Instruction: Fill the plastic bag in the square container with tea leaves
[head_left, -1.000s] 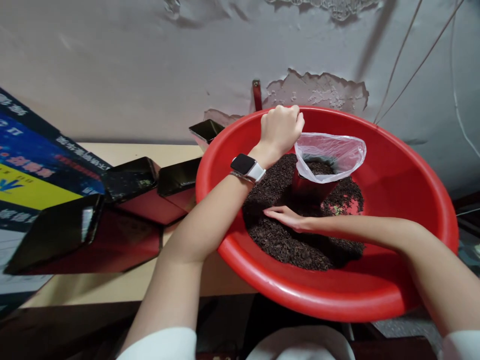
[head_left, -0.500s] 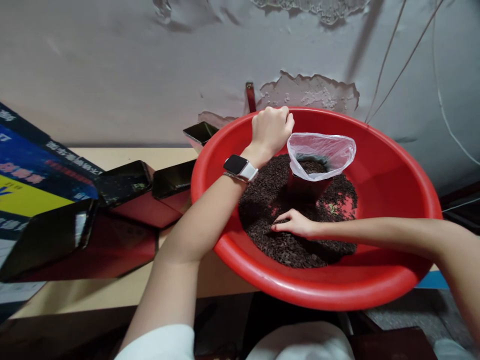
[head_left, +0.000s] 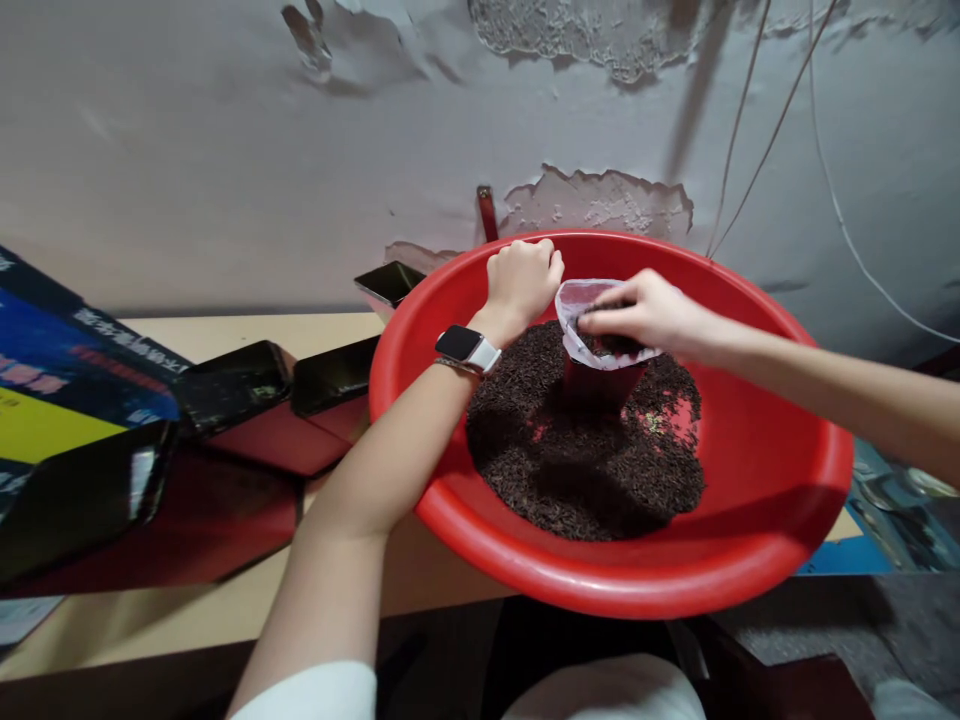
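My right hand (head_left: 651, 312) is at the mouth of a clear plastic bag (head_left: 574, 300), its fingers curled around some dark, tea-like leaves (head_left: 525, 390). The bag lines a dark red box (head_left: 596, 385) and its edge folds outward over the top. That box stands upright among the loose leaves in a wide red basin (head_left: 757, 400). Just left of the bag's mouth, my left hand (head_left: 523, 282) is closed, with a watch on its wrist. Its fingertips are hidden, so whatever they grip cannot be made out.
Several open dark-red boxes (head_left: 247, 430) with black insides lie or lean on the wooden table (head_left: 202, 335) to the left. Beside them is a blue and yellow printed box (head_left: 67, 370). Behind the basin rises a peeling wall (head_left: 225, 150) with hanging cords (head_left: 772, 130).
My right hand has risen from the leaves in the basin to the bag's mouth. My left hand keeps its place beside the bag. The whole view has shifted slightly.
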